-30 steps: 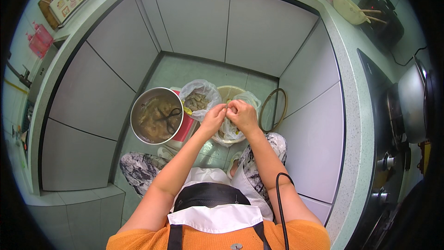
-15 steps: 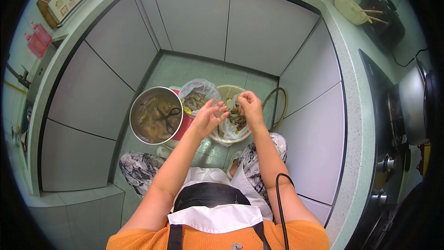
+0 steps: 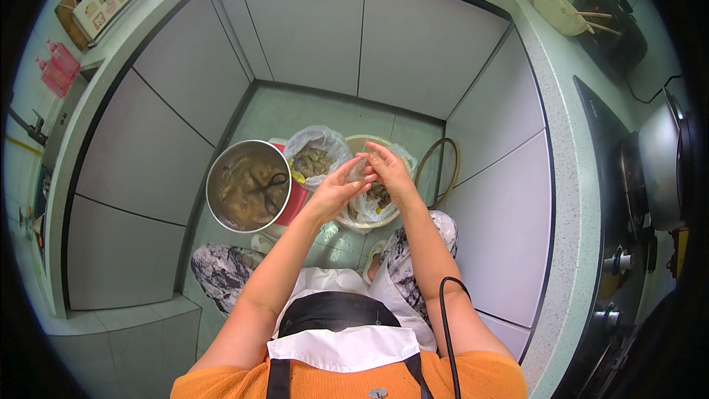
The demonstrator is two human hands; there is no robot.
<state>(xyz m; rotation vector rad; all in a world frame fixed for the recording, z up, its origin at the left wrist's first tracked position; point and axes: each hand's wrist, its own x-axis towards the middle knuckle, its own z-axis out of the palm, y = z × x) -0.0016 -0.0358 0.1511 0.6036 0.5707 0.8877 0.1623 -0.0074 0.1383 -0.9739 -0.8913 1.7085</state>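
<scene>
My left hand (image 3: 337, 191) and my right hand (image 3: 391, 177) meet over a cream-coloured waste bin (image 3: 359, 142). Between their fingertips is a small greyish, translucent piece (image 3: 357, 171) that looks like a shrimp; both hands' fingers close around it, partly hiding it. The bin is lined with a clear plastic bag (image 3: 391, 213) and holds brownish scraps (image 3: 379, 194). Just left of it, an open plastic bag (image 3: 332, 137) contains grey shrimp (image 3: 313, 161). Farther left, a round metal pot (image 3: 212, 203) holds murky liquid with pale pieces, and black-handled scissors (image 3: 271, 191) lie in it.
A red stool or box (image 3: 298, 198) shows under the pot and shrimp bag. Lower cabinets (image 3: 303, 29) enclose the floor on several sides. A hose (image 3: 452, 170) loops against the right cabinet. The counter at right carries a black cooktop (image 3: 602, 140) and a bowl with chopsticks (image 3: 557, 11).
My right hand has moved left and its fingers now meet those of my left hand at the small piece. The left hand's spread fingers have drawn together. The containers stay put.
</scene>
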